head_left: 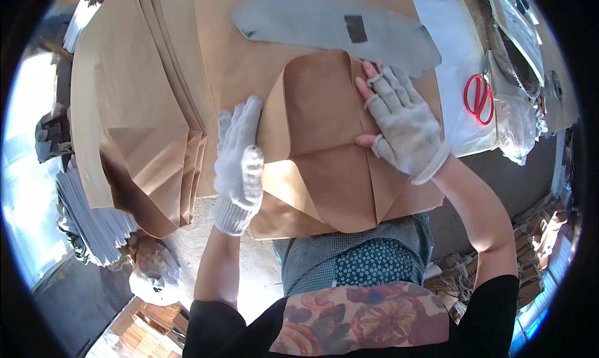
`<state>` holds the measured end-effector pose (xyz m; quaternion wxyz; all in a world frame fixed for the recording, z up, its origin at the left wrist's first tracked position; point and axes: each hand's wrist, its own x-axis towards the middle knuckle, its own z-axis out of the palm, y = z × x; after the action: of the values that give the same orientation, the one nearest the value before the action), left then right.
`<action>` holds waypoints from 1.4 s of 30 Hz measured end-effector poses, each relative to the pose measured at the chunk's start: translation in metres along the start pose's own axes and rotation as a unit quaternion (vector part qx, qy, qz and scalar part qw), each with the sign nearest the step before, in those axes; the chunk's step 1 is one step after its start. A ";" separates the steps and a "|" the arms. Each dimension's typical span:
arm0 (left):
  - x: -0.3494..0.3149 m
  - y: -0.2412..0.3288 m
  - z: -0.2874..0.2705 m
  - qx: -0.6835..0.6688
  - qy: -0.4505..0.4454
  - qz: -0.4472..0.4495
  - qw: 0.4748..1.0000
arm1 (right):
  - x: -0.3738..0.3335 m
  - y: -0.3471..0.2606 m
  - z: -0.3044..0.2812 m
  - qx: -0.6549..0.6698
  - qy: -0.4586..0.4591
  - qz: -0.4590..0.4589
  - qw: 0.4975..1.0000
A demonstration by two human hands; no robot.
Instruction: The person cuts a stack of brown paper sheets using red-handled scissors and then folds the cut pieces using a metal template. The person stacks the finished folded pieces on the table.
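A brown paper bag (324,117) lies in front of me with its near end folded open into angled flaps. My left hand (239,164), in a white knit glove, stands edge-on at the bag's left side, its fingers stretched out and holding nothing. On the right flap rests my right hand (399,117), open and flat with spread fingers; its glove leaves the thumb and some fingertips bare. Just beyond the bag, a long grey flat plate (299,18) with pointed ends and a dark square patch lies on larger brown paper (234,64).
Several folded brown paper bags (146,152) are stacked on the left. Red-handled scissors (479,99) lie on white sheets (449,39) at the right, near a clear plastic bag (518,127). Bundled white paper (93,214) stands below the table's left side.
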<state>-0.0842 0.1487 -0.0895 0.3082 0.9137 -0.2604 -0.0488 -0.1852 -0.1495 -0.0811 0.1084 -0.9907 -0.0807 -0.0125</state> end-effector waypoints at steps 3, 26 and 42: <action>0.001 -0.007 0.009 0.039 -0.001 0.066 0.997 | 0.019 0.005 0.003 -0.001 0.049 -0.041 0.998; 0.069 0.041 0.047 0.148 -0.020 0.141 0.979 | 0.010 -0.042 0.033 0.093 0.180 -0.221 0.954; -0.056 0.013 -0.006 0.163 -0.036 0.097 0.981 | -0.038 0.086 -0.101 0.264 0.250 0.389 0.847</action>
<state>-0.1362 0.1716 -0.0808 0.1491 0.9195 -0.3636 -0.0083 -0.2099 -0.2604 -0.0020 0.3783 -0.8383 0.3408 -0.1948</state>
